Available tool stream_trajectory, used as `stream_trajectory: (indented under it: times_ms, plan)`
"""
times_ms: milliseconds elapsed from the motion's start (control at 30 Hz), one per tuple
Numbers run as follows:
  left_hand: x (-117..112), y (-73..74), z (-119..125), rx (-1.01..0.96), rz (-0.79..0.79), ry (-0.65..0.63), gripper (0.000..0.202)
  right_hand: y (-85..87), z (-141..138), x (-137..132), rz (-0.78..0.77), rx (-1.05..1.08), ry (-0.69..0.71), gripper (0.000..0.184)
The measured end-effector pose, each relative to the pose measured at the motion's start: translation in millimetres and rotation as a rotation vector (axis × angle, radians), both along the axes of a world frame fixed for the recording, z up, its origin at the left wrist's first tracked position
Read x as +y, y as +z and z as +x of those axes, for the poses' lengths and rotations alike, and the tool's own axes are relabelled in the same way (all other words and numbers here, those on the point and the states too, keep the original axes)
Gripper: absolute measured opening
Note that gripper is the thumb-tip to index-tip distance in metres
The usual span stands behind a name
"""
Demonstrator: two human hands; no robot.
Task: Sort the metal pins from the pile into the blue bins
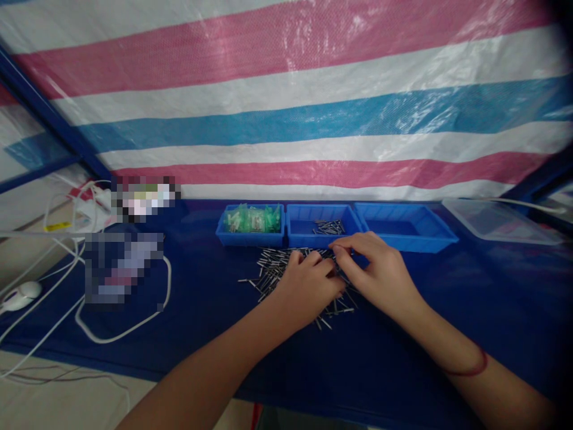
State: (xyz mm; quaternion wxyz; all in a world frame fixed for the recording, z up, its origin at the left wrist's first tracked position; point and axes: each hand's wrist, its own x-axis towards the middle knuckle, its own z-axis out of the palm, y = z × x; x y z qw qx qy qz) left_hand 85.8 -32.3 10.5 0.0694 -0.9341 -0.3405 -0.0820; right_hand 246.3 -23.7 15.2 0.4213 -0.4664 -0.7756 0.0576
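Both my hands rest on a heap of several small metal pins [273,272] spread on the blue table cover [215,310]. My left hand [308,286] lies knuckles up on the pile, fingers curled in. My right hand [376,272] sits beside it, thumb and forefinger pinched together at the pile's far edge; what they pinch is too small to name. Just behind stand three blue trays: the left tray [250,237] holds green parts, the middle tray [322,239] holds a few pins, the right tray [405,230] looks bare.
A clear plastic lid [496,221] lies at the far right. White cables [120,331] loop at the left, with a white mouse [22,294] at the left edge. A striped tarpaulin [286,107] closes off the back.
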Motion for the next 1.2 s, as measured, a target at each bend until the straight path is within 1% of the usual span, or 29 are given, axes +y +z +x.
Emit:
stream_trajectory:
  times_ms: [267,400,500,567,700,733,800,867,967,1067,1133,1200]
  plan:
    - [-1.1,-2.9,4.9,-0.024,0.073,-0.032,0.023,2.0,0.6,-1.3,-0.001,-0.003,0.003,0.014]
    - [2.6,0.7,5.0,-0.148,0.039,0.012,0.028,2.4,4.3,-0.1,-0.002,0.042,-0.039,0.014]
    - [8.5,4.1,3.6,-0.300,-0.067,0.068,0.025,3.0,5.6,-0.1,-0.050,0.111,-0.073,0.017]
    - [13.2,4.5,2.2,-0.454,-0.180,0.100,0.020,2.8,5.7,-0.2,-0.119,0.170,-0.067,0.019]
    - [19.8,2.7,0.8,-0.890,-0.402,0.161,0.010,0.8,4.7,0.9,-0.302,0.317,0.038,0.018]
    - [20.4,2.3,1.0,-0.973,-0.440,0.174,0.008,0.4,4.2,1.4,-0.336,0.367,0.062,0.018]
    - [20.6,1.8,1.6,-1.073,-0.501,0.193,0.006,0.5,3.3,2.3,-0.384,0.457,0.102,0.020]
    - [19.9,2.1,2.0,-1.109,-0.553,0.197,0.007,1.8,2.8,2.8,-0.413,0.500,0.133,0.019]
    - [18.2,4.0,1.3,-1.082,-0.582,0.199,0.014,4.8,3.2,2.7,-0.435,0.523,0.144,0.018]
    - [16.6,7.0,-0.5,-0.981,-0.498,0.194,0.019,6.3,3.6,2.5,-0.421,0.545,0.111,0.018]
    - [15.9,8.3,-1.4,-0.929,-0.433,0.187,0.019,6.1,3.2,2.6,-0.403,0.548,0.099,0.018]
    - [15.8,8.4,-1.9,-0.903,-0.406,0.187,0.018,5.3,2.4,2.9,-0.387,0.555,0.097,0.018]
